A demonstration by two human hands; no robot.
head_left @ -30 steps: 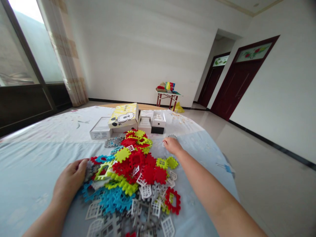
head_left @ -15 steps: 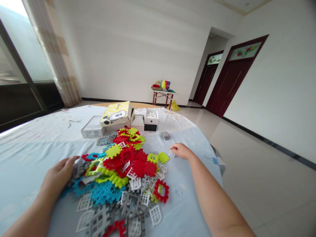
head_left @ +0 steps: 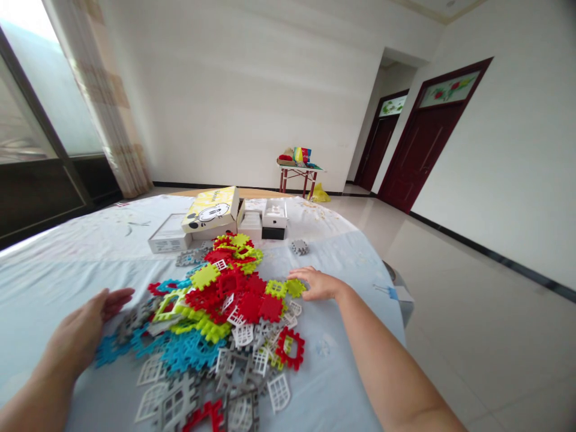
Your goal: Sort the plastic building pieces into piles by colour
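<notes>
A lime-green toothed tile [head_left: 295,288] lies flat at the right edge of a jumbled multicoloured heap [head_left: 214,329].

Noted left hand [head_left: 85,321], bare, rounded across the back, with slim fingers [head_left: 117,298]. Noted right hand [head_left: 323,284], also bare, similar in build. Saw left forearm [head_left: 38,384], bare, smooth, cropped by lower corner. Saw right forearm [head_left: 382,354], bare, broad low down, tapering to narrower wrist [head_left: 341,292].
</notes>
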